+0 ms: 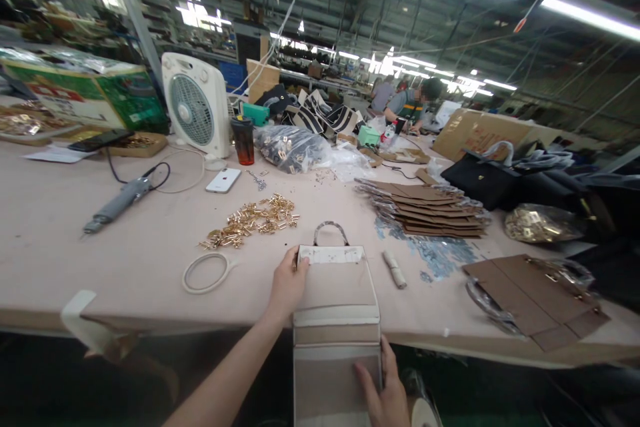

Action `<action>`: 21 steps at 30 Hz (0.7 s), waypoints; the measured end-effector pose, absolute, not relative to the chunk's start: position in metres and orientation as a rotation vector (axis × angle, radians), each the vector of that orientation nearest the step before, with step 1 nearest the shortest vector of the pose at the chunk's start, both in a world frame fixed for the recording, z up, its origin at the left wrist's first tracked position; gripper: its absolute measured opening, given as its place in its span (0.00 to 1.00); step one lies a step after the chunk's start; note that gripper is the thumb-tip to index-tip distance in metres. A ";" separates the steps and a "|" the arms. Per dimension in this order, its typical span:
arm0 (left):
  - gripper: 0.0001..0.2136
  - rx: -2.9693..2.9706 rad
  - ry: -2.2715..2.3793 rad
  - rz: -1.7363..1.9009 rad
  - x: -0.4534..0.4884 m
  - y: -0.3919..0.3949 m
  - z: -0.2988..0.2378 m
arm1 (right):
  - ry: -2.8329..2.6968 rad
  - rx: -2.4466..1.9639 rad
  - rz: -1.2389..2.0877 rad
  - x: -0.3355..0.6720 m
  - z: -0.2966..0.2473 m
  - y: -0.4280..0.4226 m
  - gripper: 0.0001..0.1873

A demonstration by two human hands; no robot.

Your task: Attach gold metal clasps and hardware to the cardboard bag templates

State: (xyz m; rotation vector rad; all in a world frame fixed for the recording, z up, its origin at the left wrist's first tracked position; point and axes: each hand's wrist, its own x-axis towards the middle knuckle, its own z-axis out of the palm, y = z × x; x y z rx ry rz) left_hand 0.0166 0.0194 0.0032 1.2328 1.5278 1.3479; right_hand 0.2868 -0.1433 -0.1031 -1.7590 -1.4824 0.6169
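Bag (336, 293) tan, cream-trimmed. Gold fittings (255, 217) at eleven o'clock, white phone (223, 180) and fan (196, 103) beyond. Brown panels (430, 203) and black handbag (480, 180) at two; black-and-white striped totes (325, 118) at twelve.

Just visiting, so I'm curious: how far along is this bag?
The beige bag already has its handle on. In hand: left hand grips its top corner, right hand rests on the lower flap. Likely left: gold fittings lie loose in a heap, and brown panels sit stacked nearby.
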 end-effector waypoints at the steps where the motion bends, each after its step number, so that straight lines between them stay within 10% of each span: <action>1: 0.20 1.262 1.559 1.315 0.015 0.018 0.005 | -1.494 -1.763 0.604 0.287 -0.107 -0.146 0.38; 10: 0.22 1.510 1.651 1.160 0.007 0.005 0.010 | -1.576 -1.579 0.029 0.280 -0.048 -0.133 0.28; 21: 0.22 1.886 1.804 1.250 0.012 -0.010 0.020 | -2.004 -1.334 0.235 0.226 0.019 -0.024 0.16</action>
